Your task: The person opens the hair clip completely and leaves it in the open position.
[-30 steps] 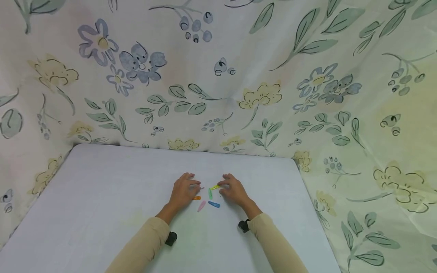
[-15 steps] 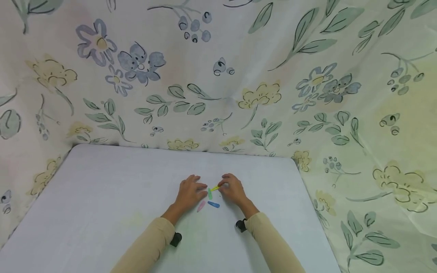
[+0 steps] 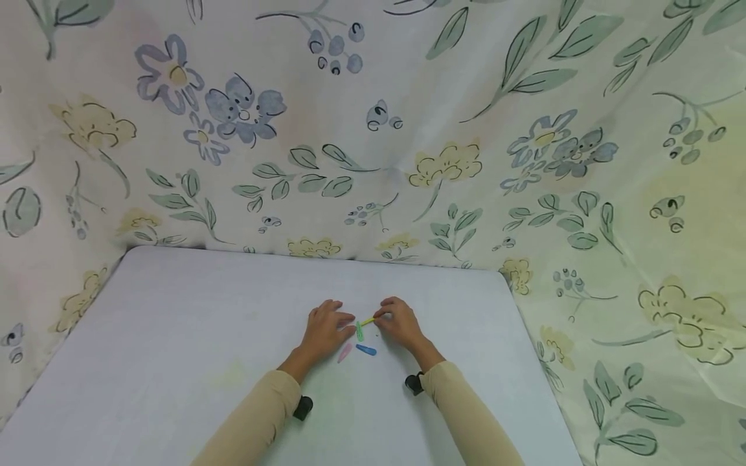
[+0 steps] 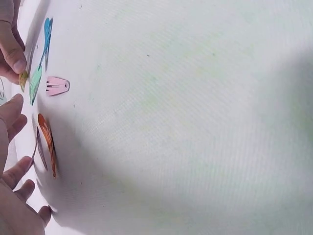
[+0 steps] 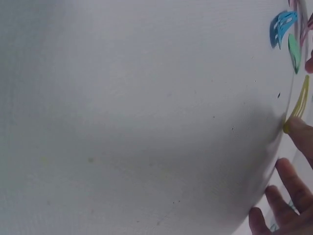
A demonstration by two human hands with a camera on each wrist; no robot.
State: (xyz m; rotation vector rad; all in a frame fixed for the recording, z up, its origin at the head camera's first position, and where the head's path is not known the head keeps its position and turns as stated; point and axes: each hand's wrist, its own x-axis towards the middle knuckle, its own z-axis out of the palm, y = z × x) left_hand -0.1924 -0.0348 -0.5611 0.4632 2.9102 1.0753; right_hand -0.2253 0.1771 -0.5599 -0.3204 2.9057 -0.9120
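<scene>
My right hand (image 3: 399, 322) pinches one end of a yellow snap hair clip (image 3: 367, 321), whose other end points at the green hair clip (image 3: 359, 332). On the other side, my left hand (image 3: 326, 330) spreads its thumb and fingers close beside the green clip. Whether they touch it I cannot tell. Under that hand, hidden from the head view, an orange hair clip (image 4: 48, 142) and a purplish one (image 4: 41, 152) appear in the left wrist view. Nearer my body lie a pink hair clip (image 3: 345, 353) and a blue hair clip (image 3: 366, 349).
All the clips lie on a white tabletop (image 3: 192, 336) with rounded far corners. A floral cloth (image 3: 350, 129) hangs behind it and at both sides. Small dark specks dot the surface near my right hand.
My left hand has moved right toward the green clip, now covering the orange and purplish clips in the head view. The right hand stays almost in place, holding the yellow clip.
</scene>
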